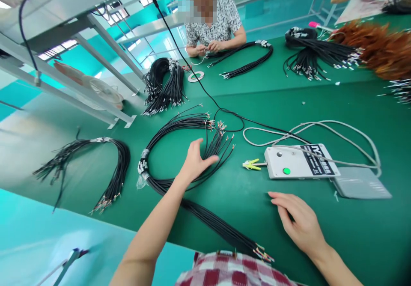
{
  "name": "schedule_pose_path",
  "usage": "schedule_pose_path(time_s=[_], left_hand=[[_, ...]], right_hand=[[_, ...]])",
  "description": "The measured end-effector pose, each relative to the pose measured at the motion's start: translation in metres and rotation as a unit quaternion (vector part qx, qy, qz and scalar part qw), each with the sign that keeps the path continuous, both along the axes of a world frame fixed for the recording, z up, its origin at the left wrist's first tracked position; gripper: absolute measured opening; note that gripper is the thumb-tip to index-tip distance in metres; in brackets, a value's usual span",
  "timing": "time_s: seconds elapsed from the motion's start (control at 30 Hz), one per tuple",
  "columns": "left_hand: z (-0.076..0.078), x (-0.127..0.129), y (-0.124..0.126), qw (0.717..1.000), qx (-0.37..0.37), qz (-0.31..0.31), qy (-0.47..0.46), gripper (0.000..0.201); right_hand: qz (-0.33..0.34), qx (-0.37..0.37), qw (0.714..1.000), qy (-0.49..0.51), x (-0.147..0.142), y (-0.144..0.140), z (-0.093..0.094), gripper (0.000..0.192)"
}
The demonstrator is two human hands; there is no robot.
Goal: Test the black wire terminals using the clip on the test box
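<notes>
Item: wire bundle (180, 149), black insulated leads bound with a pale tape wrap at one bend, curled in a loop on the green worktop (244, 106). The left hand (194, 164) lies on the loop's inner side, fingers spread apart and flat over the strands, closed on nothing; bare crimped ends fan out just beyond its fingertips, and a long tail of the same bundle runs back under the wrist toward the person's body. The right hand (300, 221) rests open on bare worktop, well apart from the bundle, empty. Handling, as judged: light, limp, likely to splay and snag where unbound; the terminals look thin and easily bent, so the best hold is at the taped wrap, left of the left grip (not at the loose ends). Just beyond the right hand: a grey test box (298, 162) with a green button, a yellow-green clip at its near end, and a black label whose writing is too small to read. No brand legible anywhere. Further bundles lie around; another person works across the worktop.
</notes>
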State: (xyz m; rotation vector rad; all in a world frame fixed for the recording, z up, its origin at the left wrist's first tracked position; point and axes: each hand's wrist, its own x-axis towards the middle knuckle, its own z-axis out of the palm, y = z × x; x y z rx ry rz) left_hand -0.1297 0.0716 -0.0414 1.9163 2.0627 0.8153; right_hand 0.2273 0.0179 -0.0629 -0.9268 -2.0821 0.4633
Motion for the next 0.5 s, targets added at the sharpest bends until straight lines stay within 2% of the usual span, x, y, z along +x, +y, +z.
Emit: schedule_pose_path(time_s=[0.07,0.17,0.33,0.5], left_hand=[[0.003,0.002,-0.03,0.995,-0.074,-0.025,0.062,0.085],[0.006,0.009,-0.048,0.982,-0.135,-0.015,0.13,0.063],[0.007,0.019,-0.023,0.967,-0.202,0.027,0.153,0.032],[0.004,0.018,-0.01,0.982,-0.149,0.052,0.108,0.017]], right_hand=[[0.001,0.005,1.0,-0.003,-0.001,0.002,-0.001,0.025],[0.01,0.012,1.0,-0.013,-0.001,0.003,-0.004,0.024],[0.012,0.025,0.999,-0.021,0.002,0.002,-0.009,0.022],[0.002,0.024,1.0,-0.017,0.006,0.003,-0.016,0.02]])
